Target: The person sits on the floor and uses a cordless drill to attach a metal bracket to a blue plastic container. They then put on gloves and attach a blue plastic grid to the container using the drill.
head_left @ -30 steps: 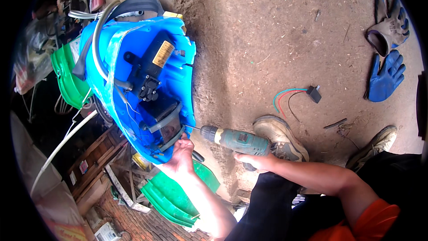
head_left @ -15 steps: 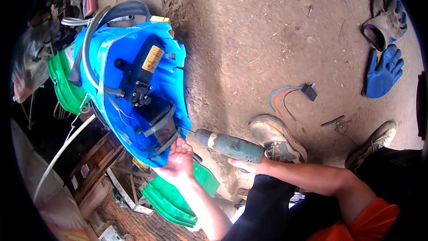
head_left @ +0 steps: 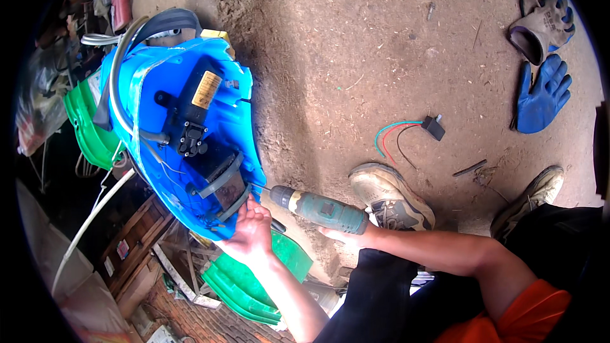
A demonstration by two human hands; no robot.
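Note:
A blue plastic shell lies with its hollow side up. Inside are a black pump motor with a yellow label and a dark block held by grey straps. My left hand is at the shell's lower rim, palm up, its curled fingers close to the lower strap; the thumb is hidden. My right hand grips a green cordless drill, partly hidden by the tool. The drill's thin bit points left and reaches the shell's edge at the strap end, just above my left fingertips.
On the dirt floor lie a small black box with coloured wires, a grey glove and a blue glove. My shoes are beside the drill. Green plastic pieces, hoses and clutter crowd the left side.
The whole view has shifted slightly, with the shell, drill and floor things a little further left and up. Both hands keep their places against the shell and drill.

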